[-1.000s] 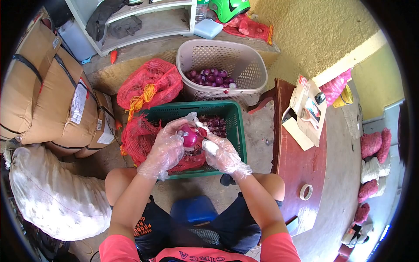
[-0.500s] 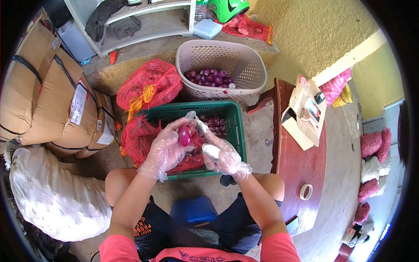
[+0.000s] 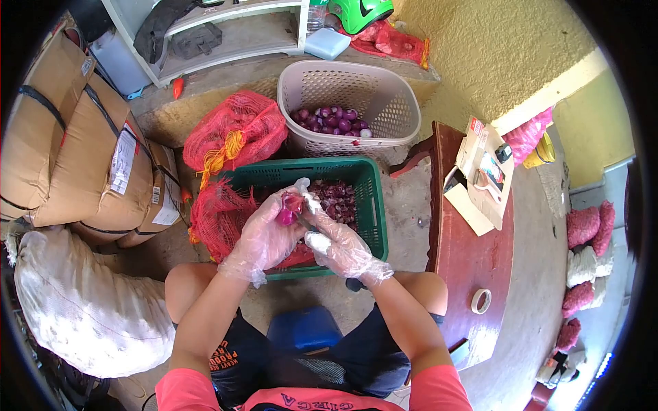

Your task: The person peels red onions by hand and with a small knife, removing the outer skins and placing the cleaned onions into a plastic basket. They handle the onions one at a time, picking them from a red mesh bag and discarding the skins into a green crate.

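Observation:
My left hand, in a clear plastic glove, is wrapped round a red onion. My right hand, gloved the same way, grips a small knife whose white handle pokes out below the fingers. Its dark blade is against the onion's side, partly hidden by the fingers. Both hands are above a green crate. Inside the crate, dark onion skins or small onions lie at the right, too small to tell apart. A red mesh sack hangs over the crate's left side.
Behind the crate stands a beige basket holding several purple onions. A full red mesh sack sits beside it. Wrapped brown bundles and a white sack are at left. A red wooden table at right carries an opened carton and tape roll.
My right hand has moved left and brought the knife against the onion. The onion has turned in my left hand and shifted slightly left.

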